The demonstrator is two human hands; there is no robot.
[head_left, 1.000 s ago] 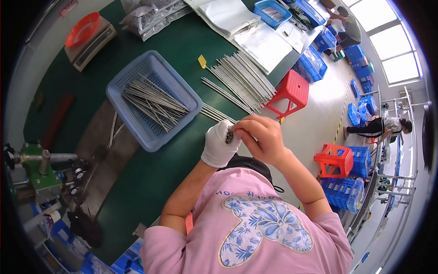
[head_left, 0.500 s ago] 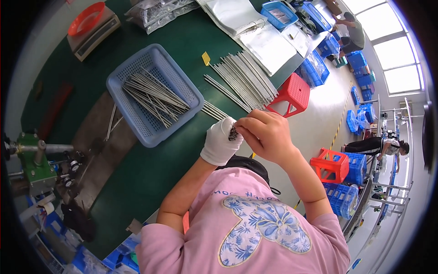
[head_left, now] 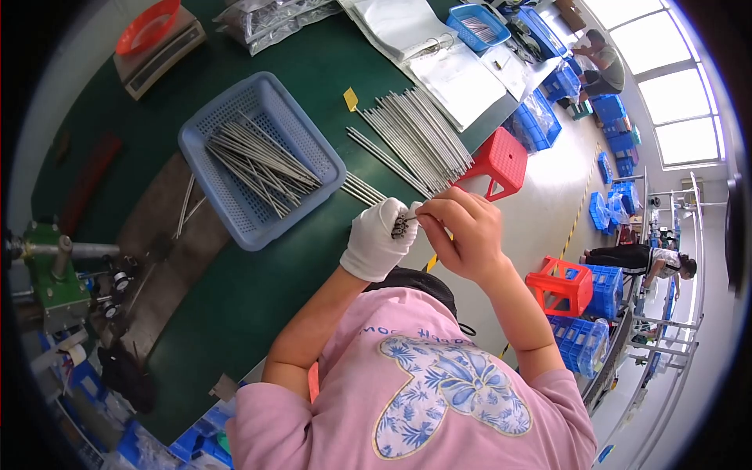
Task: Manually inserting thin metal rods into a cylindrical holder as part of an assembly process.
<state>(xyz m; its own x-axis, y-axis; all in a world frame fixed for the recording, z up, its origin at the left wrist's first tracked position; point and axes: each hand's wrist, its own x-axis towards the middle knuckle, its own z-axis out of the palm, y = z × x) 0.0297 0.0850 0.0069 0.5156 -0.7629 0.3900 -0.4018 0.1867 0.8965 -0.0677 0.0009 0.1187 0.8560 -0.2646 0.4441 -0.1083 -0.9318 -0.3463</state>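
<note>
My left hand (head_left: 370,244), in a white glove, is closed around a bundle of thin grey metal tubes (head_left: 361,188). Their dark open ends face my right hand, and the other ends stick out past the glove toward the basket. With bare fingers pinched together, my right hand (head_left: 468,231) holds a thin dark rod (head_left: 413,217) close against those tube ends. How far the rod reaches is hidden by my fingers. Just beyond my hands lies a row of similar metal tubes (head_left: 419,139) on the green table (head_left: 227,313). A blue-grey perforated basket (head_left: 196,135) holds a loose heap of tubes (head_left: 262,166).
An orange dish sits on a scale (head_left: 166,51) at the far left. Open binder papers (head_left: 462,82) and a yellow tag (head_left: 350,99) lie on the table. A green metal fixture (head_left: 59,270) stands at left. Red stools (head_left: 501,164) are at right. Two people work farther off.
My right hand has drawn slightly away from the tube ends, and a thin rod now shows between its fingertips and the bundle. The left hand keeps its grip.
</note>
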